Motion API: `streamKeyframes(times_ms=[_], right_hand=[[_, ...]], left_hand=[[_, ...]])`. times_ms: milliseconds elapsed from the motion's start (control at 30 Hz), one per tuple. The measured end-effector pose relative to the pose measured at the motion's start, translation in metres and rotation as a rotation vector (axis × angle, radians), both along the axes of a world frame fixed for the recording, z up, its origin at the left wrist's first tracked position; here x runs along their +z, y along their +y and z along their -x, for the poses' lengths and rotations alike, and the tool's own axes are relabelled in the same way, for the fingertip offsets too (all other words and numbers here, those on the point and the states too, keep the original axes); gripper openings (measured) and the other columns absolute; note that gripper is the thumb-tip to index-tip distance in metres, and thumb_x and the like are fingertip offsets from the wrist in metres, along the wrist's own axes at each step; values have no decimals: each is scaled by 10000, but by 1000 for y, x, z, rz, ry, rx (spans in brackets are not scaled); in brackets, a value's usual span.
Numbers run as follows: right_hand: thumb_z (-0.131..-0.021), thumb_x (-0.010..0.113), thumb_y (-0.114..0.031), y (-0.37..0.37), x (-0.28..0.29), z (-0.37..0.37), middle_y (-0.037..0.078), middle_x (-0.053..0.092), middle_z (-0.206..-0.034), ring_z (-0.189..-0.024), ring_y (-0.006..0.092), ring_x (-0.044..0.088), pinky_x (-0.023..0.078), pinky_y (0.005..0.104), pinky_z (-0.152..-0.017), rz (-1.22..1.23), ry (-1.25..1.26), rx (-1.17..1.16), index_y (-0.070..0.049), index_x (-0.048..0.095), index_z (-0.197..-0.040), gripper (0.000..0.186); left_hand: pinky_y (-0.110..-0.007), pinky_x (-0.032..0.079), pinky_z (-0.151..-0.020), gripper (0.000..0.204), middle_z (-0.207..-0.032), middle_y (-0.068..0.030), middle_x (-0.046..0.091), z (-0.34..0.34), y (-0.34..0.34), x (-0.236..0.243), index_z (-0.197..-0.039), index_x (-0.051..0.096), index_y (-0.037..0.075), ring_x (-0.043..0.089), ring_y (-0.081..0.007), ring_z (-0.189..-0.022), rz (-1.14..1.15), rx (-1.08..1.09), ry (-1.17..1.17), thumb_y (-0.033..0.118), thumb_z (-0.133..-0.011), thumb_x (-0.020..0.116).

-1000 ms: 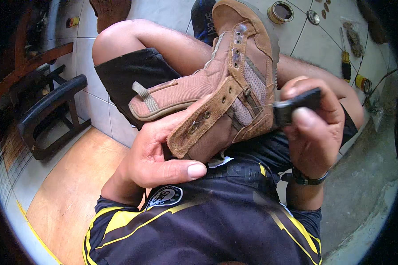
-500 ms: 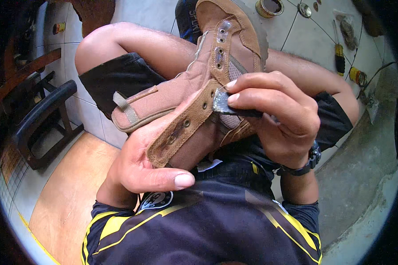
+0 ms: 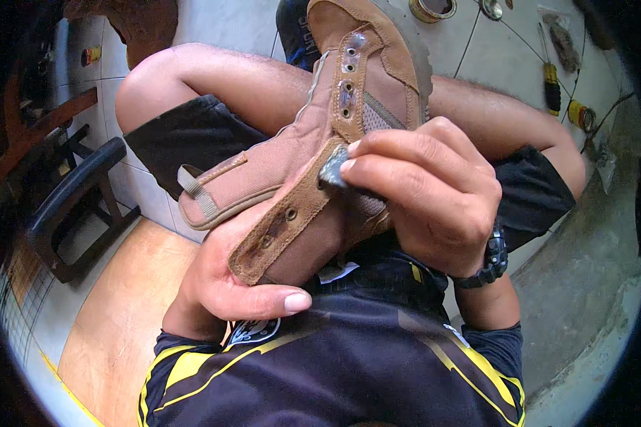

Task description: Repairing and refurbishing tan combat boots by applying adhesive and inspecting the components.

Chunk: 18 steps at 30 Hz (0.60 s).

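Right hand (image 3: 441,196): we pinch dark flat piece (image 3: 332,169) over eyelet strip (image 3: 274,226) | left hand (image 3: 228,274): we grip boot (image 3: 310,146) by its top, fingers hidden | boot: beneath pinch, toe away from us

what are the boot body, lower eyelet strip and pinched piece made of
Boot body: likely woven fabric, matte, with a cloth-like texture. Lower eyelet strip: probably suede or leather, brown with a dull, slightly rough surface and metal-looking eyelets. Pinched piece: perhaps rubber or wax; its grey face looks shiny and scuffed, which leaves it open.
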State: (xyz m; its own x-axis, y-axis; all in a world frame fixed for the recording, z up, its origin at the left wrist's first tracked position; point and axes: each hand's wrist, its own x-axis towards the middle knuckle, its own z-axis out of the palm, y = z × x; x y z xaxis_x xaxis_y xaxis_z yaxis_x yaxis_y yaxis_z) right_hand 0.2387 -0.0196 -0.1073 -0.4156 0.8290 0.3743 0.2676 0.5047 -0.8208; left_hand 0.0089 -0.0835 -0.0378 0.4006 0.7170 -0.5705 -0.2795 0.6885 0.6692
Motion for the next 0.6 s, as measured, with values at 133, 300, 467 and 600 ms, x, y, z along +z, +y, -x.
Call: streamKeyframes(times_ms=[133,300,467,600], right_hand=[[-727,721,-1,5,5,-2,89,741,-944,-712,218,633,504,303,-614,2,-12,35,-56,779,-950,237],[-714,715,-1,8,5,-1,90,735,-943,-701,220,624,503,313,-602,2,-17,75,-55,774,-947,246],[-704,717,-5,13,6,-2,87,733,-930,-688,225,619,502,317,-596,21,-49,80,-59,771,-931,240],[-716,716,1,15,7,0,85,733,-926,-689,228,618,499,316,-597,18,-6,102,-62,768,-927,226]], left_hand=[[-362,271,-1214,953,-1488,-229,502,6,-1,-4,-1505,339,-182,456,-299,-1419,-8,-44,38,92,-733,826],[-371,278,-1211,937,-1475,-234,513,9,0,-9,-1496,364,-178,473,-302,-1406,-46,-96,86,95,-726,823],[-376,276,-1213,941,-1465,-234,519,7,5,-5,-1495,370,-176,482,-301,-1399,-109,-115,104,102,-717,820],[-373,285,-1203,934,-1452,-224,527,6,3,-7,-1494,372,-176,491,-297,-1384,-95,-69,75,105,-720,813]])
